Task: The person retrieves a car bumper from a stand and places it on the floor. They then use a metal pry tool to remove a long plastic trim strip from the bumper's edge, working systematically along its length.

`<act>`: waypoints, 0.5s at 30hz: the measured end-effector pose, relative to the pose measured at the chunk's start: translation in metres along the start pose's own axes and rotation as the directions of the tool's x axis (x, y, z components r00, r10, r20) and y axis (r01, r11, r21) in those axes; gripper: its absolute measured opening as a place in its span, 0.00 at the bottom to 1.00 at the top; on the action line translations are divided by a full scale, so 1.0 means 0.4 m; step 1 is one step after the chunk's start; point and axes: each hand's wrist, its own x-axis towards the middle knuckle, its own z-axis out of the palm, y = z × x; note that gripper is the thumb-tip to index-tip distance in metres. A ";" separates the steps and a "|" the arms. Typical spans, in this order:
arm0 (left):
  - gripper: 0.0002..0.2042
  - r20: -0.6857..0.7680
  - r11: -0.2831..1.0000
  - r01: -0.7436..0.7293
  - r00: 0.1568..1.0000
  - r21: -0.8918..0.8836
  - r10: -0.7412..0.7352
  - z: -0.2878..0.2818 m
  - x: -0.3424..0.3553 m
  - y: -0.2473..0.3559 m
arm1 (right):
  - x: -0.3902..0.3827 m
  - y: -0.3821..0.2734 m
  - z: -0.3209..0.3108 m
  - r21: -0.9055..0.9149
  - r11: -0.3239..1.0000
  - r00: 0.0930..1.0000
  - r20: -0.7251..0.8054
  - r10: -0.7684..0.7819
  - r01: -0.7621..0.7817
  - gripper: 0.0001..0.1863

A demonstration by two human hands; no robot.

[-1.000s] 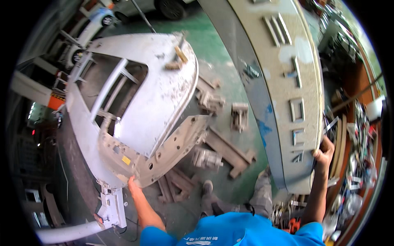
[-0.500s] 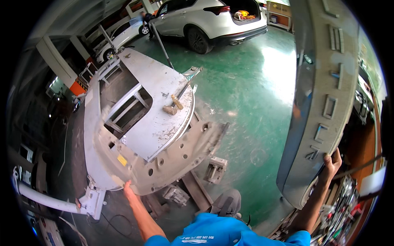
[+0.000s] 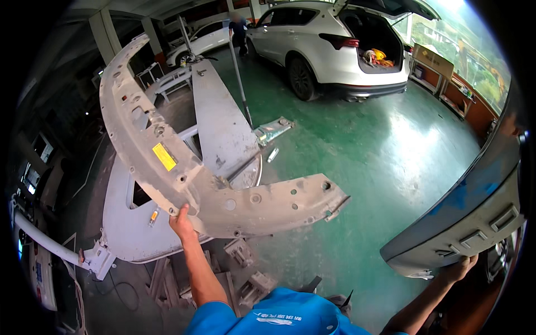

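Observation:
My left hand (image 3: 181, 220) grips the lower edge of a large grey curved car body panel (image 3: 223, 201) and holds it lifted in front of me. The panel arcs up to the left and carries a small yellow sticker (image 3: 164, 157). My right hand (image 3: 460, 269) holds the bottom edge of a second long grey panel with blue patches (image 3: 469, 206) at the right rim. A grey car bonnet (image 3: 223, 128) rests on a stand behind the lifted panel.
A white car (image 3: 329, 42) with its boot open stands on the green floor at the back; a person (image 3: 239, 28) is beside it. Grey blocks and scrap pieces (image 3: 245, 262) lie on the floor near my feet. A white pipe stand (image 3: 61, 251) is at the left.
The view has swung up toward the white car. The grey curved panel has risen and tilted up off the bonnet. The right panel now hangs lower at the right rim.

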 end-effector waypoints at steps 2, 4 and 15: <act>0.20 0.006 1.000 -0.004 1.000 0.002 0.004 0.057 0.030 0.015 | -0.001 0.130 0.033 0.018 0.999 0.998 -0.037 0.041 -0.041 0.33; 0.19 0.017 0.998 -0.055 0.998 -0.006 0.055 0.203 0.062 -0.044 | 0.146 0.264 0.060 0.017 0.999 0.998 -0.039 0.042 -0.042 0.33; 0.15 0.054 0.976 -0.189 0.981 0.105 0.184 0.948 0.297 -0.483 | 0.724 1.087 0.691 0.205 0.972 0.993 0.057 0.100 -0.110 0.31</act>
